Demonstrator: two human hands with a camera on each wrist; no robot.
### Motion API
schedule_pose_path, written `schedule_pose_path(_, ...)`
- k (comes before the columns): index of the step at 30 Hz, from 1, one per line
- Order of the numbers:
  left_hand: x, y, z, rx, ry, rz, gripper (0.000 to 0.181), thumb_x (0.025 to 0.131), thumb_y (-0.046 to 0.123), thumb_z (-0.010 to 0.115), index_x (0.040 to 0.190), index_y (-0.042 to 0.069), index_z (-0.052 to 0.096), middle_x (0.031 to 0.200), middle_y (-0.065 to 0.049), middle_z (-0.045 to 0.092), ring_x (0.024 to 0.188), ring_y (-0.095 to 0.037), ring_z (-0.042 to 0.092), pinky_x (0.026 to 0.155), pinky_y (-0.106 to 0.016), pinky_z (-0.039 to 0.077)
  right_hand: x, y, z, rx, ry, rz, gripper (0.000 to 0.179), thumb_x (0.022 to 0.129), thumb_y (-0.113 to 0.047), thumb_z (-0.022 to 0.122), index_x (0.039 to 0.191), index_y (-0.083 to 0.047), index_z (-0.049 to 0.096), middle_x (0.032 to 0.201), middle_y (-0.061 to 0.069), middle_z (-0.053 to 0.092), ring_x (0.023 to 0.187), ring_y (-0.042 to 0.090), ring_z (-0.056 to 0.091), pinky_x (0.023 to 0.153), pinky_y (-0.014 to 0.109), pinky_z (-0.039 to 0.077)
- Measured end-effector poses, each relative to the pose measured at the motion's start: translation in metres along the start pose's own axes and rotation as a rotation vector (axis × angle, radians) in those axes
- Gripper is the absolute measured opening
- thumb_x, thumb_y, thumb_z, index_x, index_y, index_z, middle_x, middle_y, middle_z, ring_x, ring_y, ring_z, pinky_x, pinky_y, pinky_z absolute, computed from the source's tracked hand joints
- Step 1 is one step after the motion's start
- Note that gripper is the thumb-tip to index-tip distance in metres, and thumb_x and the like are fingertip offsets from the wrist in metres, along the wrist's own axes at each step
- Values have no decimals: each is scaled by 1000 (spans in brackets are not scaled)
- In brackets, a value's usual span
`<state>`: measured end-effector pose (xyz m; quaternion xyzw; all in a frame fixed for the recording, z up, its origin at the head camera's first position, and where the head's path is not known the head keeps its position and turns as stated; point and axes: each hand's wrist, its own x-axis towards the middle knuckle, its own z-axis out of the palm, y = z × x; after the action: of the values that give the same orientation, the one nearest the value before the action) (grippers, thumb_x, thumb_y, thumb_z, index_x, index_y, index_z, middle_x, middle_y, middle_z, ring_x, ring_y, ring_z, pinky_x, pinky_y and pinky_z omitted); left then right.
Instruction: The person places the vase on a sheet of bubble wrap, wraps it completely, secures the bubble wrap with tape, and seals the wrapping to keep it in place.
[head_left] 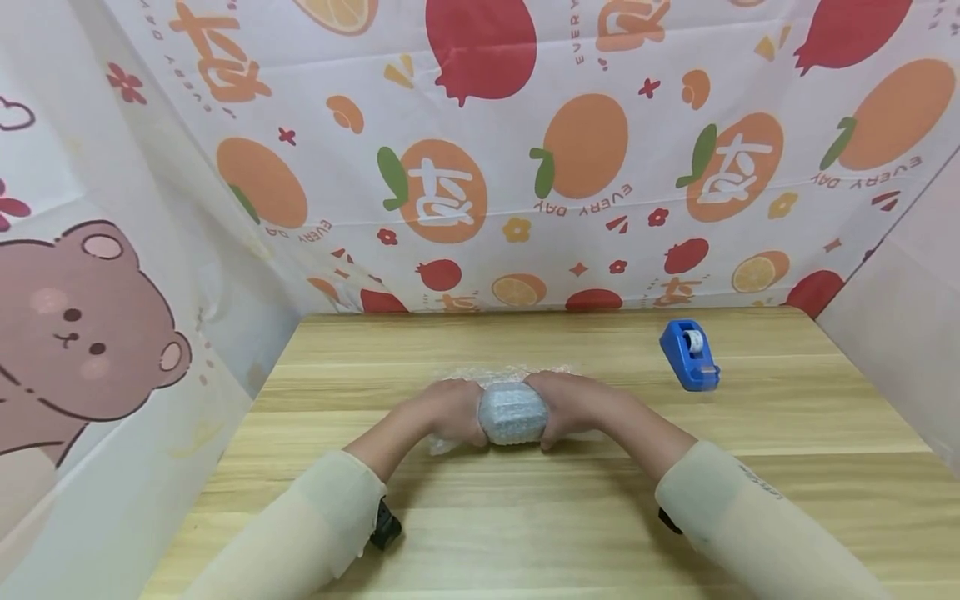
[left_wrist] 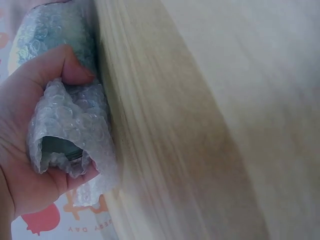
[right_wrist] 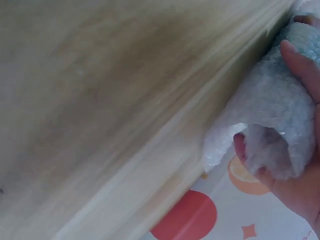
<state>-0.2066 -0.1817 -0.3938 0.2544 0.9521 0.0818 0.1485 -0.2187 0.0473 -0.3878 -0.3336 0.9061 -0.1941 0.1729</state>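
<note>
A roll of bubble wrap point(head_left: 513, 414) lies crosswise on the wooden table, wound around something pale blue-green. My left hand point(head_left: 456, 410) grips its left end, and my right hand point(head_left: 567, 407) grips the right end. In the left wrist view, the left hand point(left_wrist: 22, 155) has its thumb over the wrap point(left_wrist: 70, 117); a dark greenish surface shows inside the open end. In the right wrist view, the right hand point(right_wrist: 297, 192) curls around the other end of the wrap point(right_wrist: 272, 100), which gapes open. What exactly is wrapped stays hidden.
Toward the back right of the table point(head_left: 525, 517) stands a blue tape dispenser point(head_left: 688, 358) with a roll of clear tape. Loose bubble wrap edges spread behind the roll and at its left. A fruit-print curtain point(head_left: 517, 242) hangs along the table's far edge.
</note>
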Motion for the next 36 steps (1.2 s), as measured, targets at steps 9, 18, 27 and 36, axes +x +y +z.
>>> schedule_pose_path(9, 4, -1, -1, -102, -99, 16, 24, 63, 29, 80, 71, 18, 60, 71, 5, 62, 63, -13, 54, 61, -30, 49, 1, 12, 0, 180, -82, -5, 63, 58, -21, 90, 111, -16, 57, 96, -5, 62, 87, 13, 59, 77, 33, 51)
schedule_pose_path(18, 10, -3, -2, -344, -298, 12, 21, 62, 19, 74, 76, 16, 59, 73, 5, 59, 66, -11, 52, 61, -28, 48, 3, 20, -5, 271, -219, 68, 85, 61, -28, 89, 134, -11, 48, 111, -2, 58, 98, 16, 58, 84, 35, 50)
schedule_pose_path(27, 15, -3, -5, -348, -387, -39, 32, 68, 16, 67, 55, 25, 39, 54, 10, 36, 51, -8, 32, 48, -25, 33, -1, 23, -6, 204, -150, 63, 82, 60, -30, 90, 130, -12, 51, 112, 0, 58, 100, 17, 57, 87, 38, 50)
schedule_pose_path(36, 15, -8, -7, -467, -373, -14, 24, 62, 18, 71, 83, 12, 61, 79, 2, 60, 72, -12, 54, 64, -27, 49, -19, 2, -4, -301, 35, 47, 108, 60, -45, 92, 150, -22, 37, 132, 4, 54, 120, 27, 51, 100, 56, 42)
